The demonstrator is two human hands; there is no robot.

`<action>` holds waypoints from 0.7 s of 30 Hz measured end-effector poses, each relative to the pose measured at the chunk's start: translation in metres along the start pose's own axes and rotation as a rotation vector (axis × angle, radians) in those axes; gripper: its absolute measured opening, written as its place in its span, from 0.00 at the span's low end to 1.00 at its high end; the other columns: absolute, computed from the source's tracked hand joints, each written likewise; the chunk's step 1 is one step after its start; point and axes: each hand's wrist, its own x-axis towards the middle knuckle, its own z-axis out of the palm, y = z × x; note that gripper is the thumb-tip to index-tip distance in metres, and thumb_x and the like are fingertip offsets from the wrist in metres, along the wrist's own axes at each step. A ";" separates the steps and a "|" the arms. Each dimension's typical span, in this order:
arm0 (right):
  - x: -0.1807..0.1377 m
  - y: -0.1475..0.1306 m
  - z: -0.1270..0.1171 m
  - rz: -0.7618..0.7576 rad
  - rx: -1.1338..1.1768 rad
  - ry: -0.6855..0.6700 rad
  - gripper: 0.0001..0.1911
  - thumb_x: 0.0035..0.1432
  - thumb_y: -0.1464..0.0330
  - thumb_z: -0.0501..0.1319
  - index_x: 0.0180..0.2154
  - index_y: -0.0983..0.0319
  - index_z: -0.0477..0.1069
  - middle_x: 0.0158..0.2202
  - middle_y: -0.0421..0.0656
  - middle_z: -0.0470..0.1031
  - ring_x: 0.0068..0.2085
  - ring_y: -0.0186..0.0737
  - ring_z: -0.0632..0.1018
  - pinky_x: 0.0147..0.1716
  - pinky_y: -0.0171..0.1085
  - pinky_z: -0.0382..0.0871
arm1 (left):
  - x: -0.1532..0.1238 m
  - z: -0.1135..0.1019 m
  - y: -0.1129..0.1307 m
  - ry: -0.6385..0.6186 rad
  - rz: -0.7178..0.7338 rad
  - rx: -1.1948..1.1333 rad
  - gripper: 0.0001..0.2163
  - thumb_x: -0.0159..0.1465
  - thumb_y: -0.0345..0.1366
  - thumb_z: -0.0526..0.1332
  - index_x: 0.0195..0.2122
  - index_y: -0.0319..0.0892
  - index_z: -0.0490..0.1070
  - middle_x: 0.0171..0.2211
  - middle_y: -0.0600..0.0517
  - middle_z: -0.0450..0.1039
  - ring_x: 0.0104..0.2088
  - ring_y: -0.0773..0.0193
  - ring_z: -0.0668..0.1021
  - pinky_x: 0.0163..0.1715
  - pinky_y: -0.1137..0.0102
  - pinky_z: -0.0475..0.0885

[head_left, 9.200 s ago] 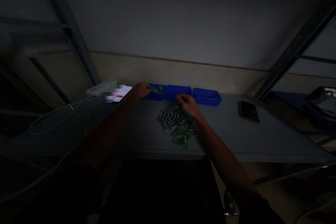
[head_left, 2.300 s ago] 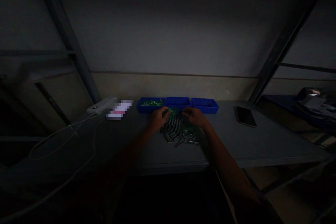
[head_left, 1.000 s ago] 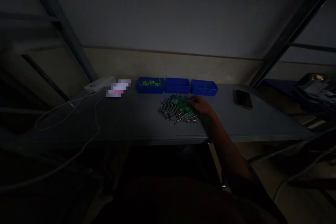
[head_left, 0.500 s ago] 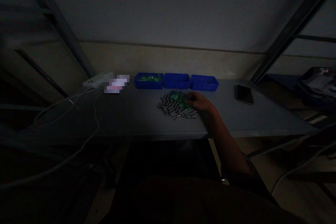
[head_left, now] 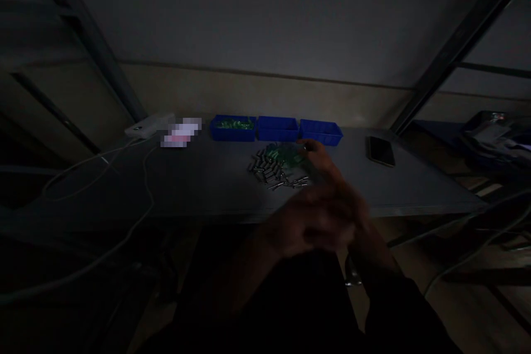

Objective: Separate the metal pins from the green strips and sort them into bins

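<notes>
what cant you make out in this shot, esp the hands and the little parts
Head view, dim all over:
- Left hand: motion-blurred, so open or shut is unclear.
- Right hand: dark, at the pile of parts; whether it grips one is unclear.
- Middle bin and right bin: their walls hide the contents.
- Screen: pixelated, unreadable.

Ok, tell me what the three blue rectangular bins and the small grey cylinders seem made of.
Three blue rectangular bins: likely moulded plastic, uniform saturated colour, matt, thin rims. Small grey cylinders: probably metal, with faint pale glints; dim light leaves it open.
</notes>
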 end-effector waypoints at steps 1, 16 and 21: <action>0.003 -0.002 0.001 -0.004 0.057 0.040 0.15 0.48 0.69 0.58 0.40 0.66 0.70 0.30 0.41 0.71 0.29 0.34 0.71 0.30 0.33 0.64 | 0.018 -0.008 -0.001 -0.021 -0.013 -0.009 0.11 0.56 0.45 0.56 0.29 0.43 0.68 0.14 0.57 0.58 0.13 0.73 0.60 0.13 0.75 0.57; 0.029 -0.043 0.060 -0.715 -0.350 0.150 0.13 0.50 0.76 0.55 0.34 0.60 0.74 0.50 0.46 0.62 0.52 0.47 0.63 0.50 0.46 0.60 | 0.132 -0.162 -0.029 0.495 -0.085 -0.028 0.16 0.54 0.48 0.61 0.36 0.41 0.70 0.33 0.49 0.74 0.31 0.65 0.76 0.28 0.73 0.69; 0.034 -0.045 0.060 -0.735 -0.334 0.155 0.10 0.50 0.74 0.58 0.35 0.61 0.74 0.48 0.48 0.63 0.51 0.48 0.64 0.49 0.47 0.63 | 0.131 -0.182 -0.036 0.551 0.059 0.207 0.14 0.51 0.44 0.64 0.34 0.40 0.72 0.33 0.51 0.75 0.33 0.63 0.76 0.28 0.73 0.71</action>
